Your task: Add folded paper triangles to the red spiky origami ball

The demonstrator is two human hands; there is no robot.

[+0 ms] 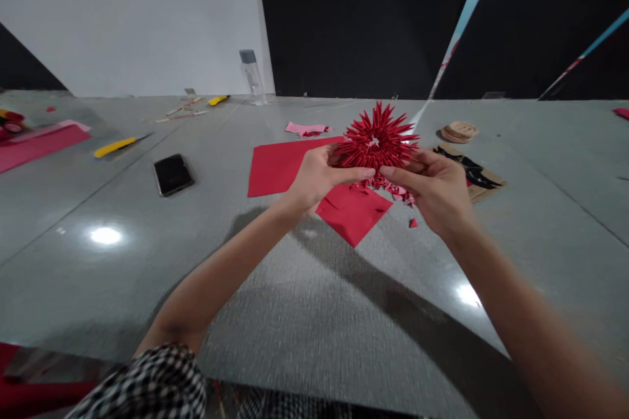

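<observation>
- Holding a spiky red paper ball (376,141) up between both hands, well above the bench (122,288), with the many folded points going out to all sides.
- The left hand (314,177) is on the ball's left and lower side, and its fingers (354,173) press under the ball.
- The right hand (427,193) is on the ball's right and lower side, and its fingertips (393,173) touch the ball too. So both hands are closed on it from two sides, and only a small gap stays between them.
- Ragged pink paper pieces (393,190) are just under the ball, between the two hands.
- Under the hands, two red paper sheets (289,167) (354,213) lie flat on the bench, and a small red scrap (413,223) lies near the right hand.
- Beyond the ball are a pink paper strip (307,129) and a clear bottle (253,76).
- On the left side of the bench lie a black phone (173,175), a yellow craft knife (115,146) and a pink sheet (39,144).
- On the right side lie a cardboard piece (472,177) and a stack of round tan discs (459,131).
</observation>
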